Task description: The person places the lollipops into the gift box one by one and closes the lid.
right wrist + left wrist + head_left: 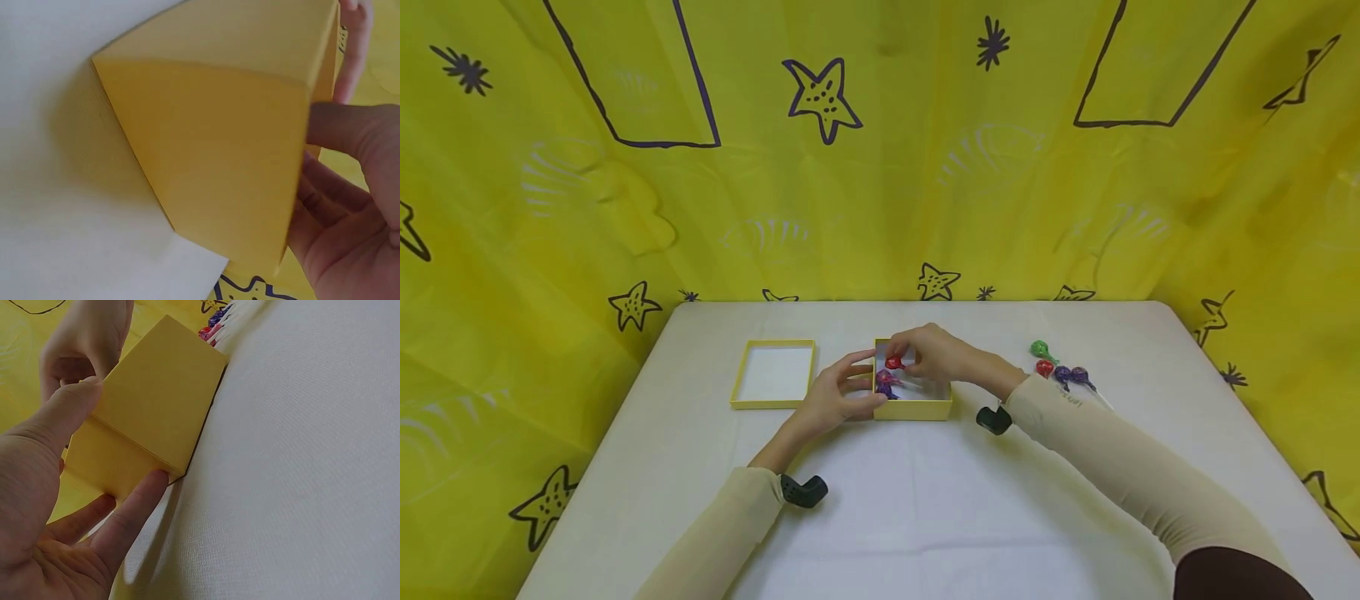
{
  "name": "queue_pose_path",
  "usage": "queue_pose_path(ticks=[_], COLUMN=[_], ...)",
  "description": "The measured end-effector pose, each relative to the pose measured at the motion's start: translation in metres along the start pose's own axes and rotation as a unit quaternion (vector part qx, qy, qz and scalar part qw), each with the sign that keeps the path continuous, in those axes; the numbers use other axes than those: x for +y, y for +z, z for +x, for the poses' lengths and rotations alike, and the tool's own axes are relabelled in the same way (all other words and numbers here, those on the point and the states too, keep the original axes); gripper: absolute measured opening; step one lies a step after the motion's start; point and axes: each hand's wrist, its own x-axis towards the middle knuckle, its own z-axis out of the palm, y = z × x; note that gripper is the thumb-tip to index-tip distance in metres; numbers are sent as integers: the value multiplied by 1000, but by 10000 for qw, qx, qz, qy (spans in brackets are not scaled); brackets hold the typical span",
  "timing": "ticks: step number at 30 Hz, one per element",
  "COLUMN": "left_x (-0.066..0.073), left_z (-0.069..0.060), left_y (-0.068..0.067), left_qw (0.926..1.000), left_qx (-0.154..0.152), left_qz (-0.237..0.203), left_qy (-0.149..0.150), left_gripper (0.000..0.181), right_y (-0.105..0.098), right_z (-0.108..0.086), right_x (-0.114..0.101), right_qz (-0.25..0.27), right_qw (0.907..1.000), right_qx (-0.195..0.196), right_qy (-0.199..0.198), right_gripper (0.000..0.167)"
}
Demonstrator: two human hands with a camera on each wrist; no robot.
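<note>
A yellow box point(914, 410) with a pale inside stands uncovered on the table. My left hand point(837, 395) holds it at the left, thumb at the rim near the front corner and fingers against the side wall point(119, 462). Over the box, my right hand point(934, 353) reaches in and pinches a red lollipop point(895, 363). Beneath it, a pinkish-red lollipop point(887, 378) and a purple lollipop point(886, 390) lie along the box's left side. In the right wrist view the box wall point(206, 150) hides the fingertips of the right hand point(350, 206) and the candy.
Left of the box lies a shallow yellow-edged lid point(773, 373), pale inside facing up. On the right of the white table point(880, 517) lie a green lollipop point(1039, 348), a red lollipop point(1044, 367) and purple lollipops point(1078, 375). A yellow patterned curtain point(880, 183) hangs behind.
</note>
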Motion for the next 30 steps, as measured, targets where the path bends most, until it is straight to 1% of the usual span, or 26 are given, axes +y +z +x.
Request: queue_pose_path(ticks=[4, 8, 14, 20, 27, 30], left_x=[0, 0, 0, 1, 1, 1], left_z=[0, 0, 0, 0, 0, -1], left_y=[0, 0, 1, 1, 1, 1], left_qw=[10000, 10000, 9998, 9996, 9994, 9994], left_qx=[25, 20, -12, -45, -48, -47], left_qz=[-21, -21, -155, -279, -348, -349], left_qy=[24, 62, 100, 29, 44, 31], left_gripper=[75, 74, 75, 75, 75, 75], right_y=[8, 13, 18, 23, 24, 25], right_z=[2, 3, 5, 6, 8, 8], right_x=[0, -1, -4, -2, -2, -2], right_qz=[-116, -140, -233, -373, -285, -338], right_qw=[9994, 9988, 9983, 9980, 9982, 9980], right_qx=[329, 478, 499, 469, 393, 332], right_qy=[-47, 36, 170, 216, 351, 416], right_gripper=[31, 32, 33, 36, 37, 37])
